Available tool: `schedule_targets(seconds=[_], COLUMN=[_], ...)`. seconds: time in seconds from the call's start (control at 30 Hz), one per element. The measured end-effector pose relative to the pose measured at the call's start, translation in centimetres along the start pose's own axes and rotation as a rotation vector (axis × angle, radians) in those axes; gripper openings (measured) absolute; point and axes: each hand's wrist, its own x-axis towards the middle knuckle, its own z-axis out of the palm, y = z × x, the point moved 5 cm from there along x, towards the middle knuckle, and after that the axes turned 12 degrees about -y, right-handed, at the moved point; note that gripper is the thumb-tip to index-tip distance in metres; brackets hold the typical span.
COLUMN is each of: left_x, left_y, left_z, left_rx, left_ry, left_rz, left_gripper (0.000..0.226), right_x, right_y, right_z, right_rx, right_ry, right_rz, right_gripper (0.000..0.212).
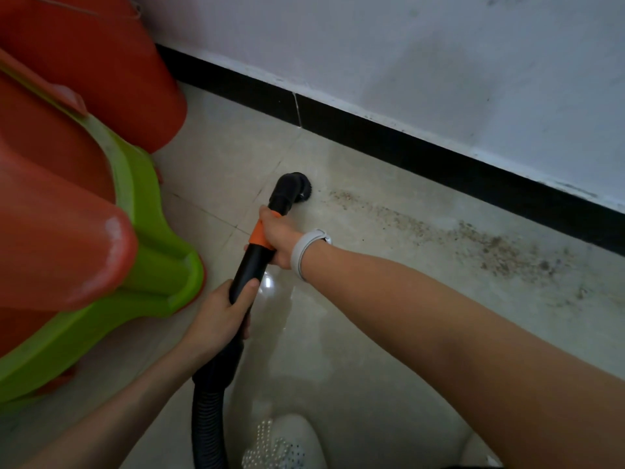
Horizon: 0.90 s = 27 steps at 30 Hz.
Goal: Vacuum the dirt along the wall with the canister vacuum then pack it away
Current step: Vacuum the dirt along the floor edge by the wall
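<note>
1. Right forearm (439, 316) fills the near ground, crossing from 4 o'clock toward centre; white shoe (287, 445) sits at 6 o'clock.
2. Right hand (280, 238) grips the vacuum wand (252, 262) at its orange collar (258, 236), fingers curled round it. Pale wristband (306, 253) just behind.
3. Left hand (223, 316) holds the wand lower down, thumb over the top, fingers wrapped underneath where the ribbed hose (203, 401) begins.
4. Brush nozzle (297, 189) sits on the floor tiles (338, 333) at the left end of the dirt trail (473, 242). Trail runs toward 3 o'clock, beside the black skirting (372, 143), getting denser farther right.
5. Risk: most of the dirt lies unswept to the right. Sweeping fast or lifting the brush would likely scatter grit rather than draw it in.
6. Risk: my arms are crossed over the wand. Reaching toward 3 o'clock may twist the hose, or drag it against my shoe.
7. Risk: the skirting is near the heaviest patch; nozzle could knock it.
8. Around: red plastic tubs (84, 79) and a green stool (152, 265) crowd 9 to 11 o'clock, near the nozzle. They hem in the leftward swing.
9. Canister body not in view; I can't tell where it stands.
</note>
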Motion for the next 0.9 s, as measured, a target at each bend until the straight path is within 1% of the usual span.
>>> schedule_targets(seconds=[0.1, 0.3, 0.43, 0.47, 0.5, 0.53, 0.57, 0.6, 0.63, 0.67, 0.7, 0.77, 0.8, 0.83, 0.9], left_x=[0.1, -0.5, -0.8, -0.9, -0.9, -0.9, -0.9, -0.8, -0.8, -0.8, -0.7, -0.6, -0.4, -0.3, 0.1], left_y=[0.1, 0.4, 0.8, 0.9, 1.0, 1.1, 1.2, 1.3, 1.3, 1.3, 1.2, 1.2, 1.1, 1.1, 1.0], left_z=[0.3, 1.3, 2.0, 2.2, 2.3, 2.4, 2.4, 2.3, 2.2, 2.0, 1.9, 1.4, 1.0, 0.7, 0.0], left_rx=[0.019, 0.054, 0.044, 0.038, 0.028, 0.018, 0.010, 0.004, -0.001, -0.006, -0.011, -0.016, -0.014, -0.012, -0.015], left_ry=[-0.031, -0.093, -0.169, -0.195, -0.223, -0.247, -0.259, -0.256, -0.235, -0.199, -0.151, -0.049, -0.003, 0.031, 0.050], left_rz=[0.003, 0.014, 0.025, 0.027, 0.032, 0.039, 0.046, 0.051, 0.054, 0.056, 0.056, 0.052, 0.046, 0.038, 0.020], left_gripper=[0.033, 0.031, 0.032, 0.033, 0.032, 0.032, 0.031, 0.031, 0.031, 0.031, 0.030, 0.030, 0.031, 0.032, 0.033], right_x=[-0.1, -0.6, -1.1, -0.7, -0.5, -0.5, -0.5, -1.1, -1.8, -2.1, -1.9, -1.4, -1.2, -1.1, -1.0], right_y=[0.1, 1.2, 2.4, 2.6, 2.8, 3.0, 2.7, 2.5, 1.9, 1.8, 1.7, 0.8, 0.3, -0.2, -1.0], right_z=[-0.8, -2.7, -4.6, -5.5, -5.5, -5.7, -5.8, -5.7, -5.4, -5.1, -4.4, -2.1, -1.3, -0.6, 0.5], right_rx=[-0.023, 0.039, 0.023, 0.113, 0.141, -0.036, -0.163, -0.076, -0.048, -0.099, -0.040, -0.012, -0.018, -0.014, 0.011], right_ry=[0.058, 0.131, 0.228, 0.230, 0.139, 0.112, 0.136, 0.193, 0.226, 0.280, 0.290, 0.168, 0.115, 0.067, -0.023], right_rz=[-0.016, -0.032, -0.040, -0.037, 0.018, 0.003, -0.041, -0.056, -0.135, -0.118, -0.081, -0.062, -0.054, -0.042, -0.027], right_gripper=[0.032, 0.042, 0.036, 0.030, 0.023, 0.030, 0.035, 0.035, 0.034, 0.039, 0.046, 0.055, 0.055, 0.052, 0.040])
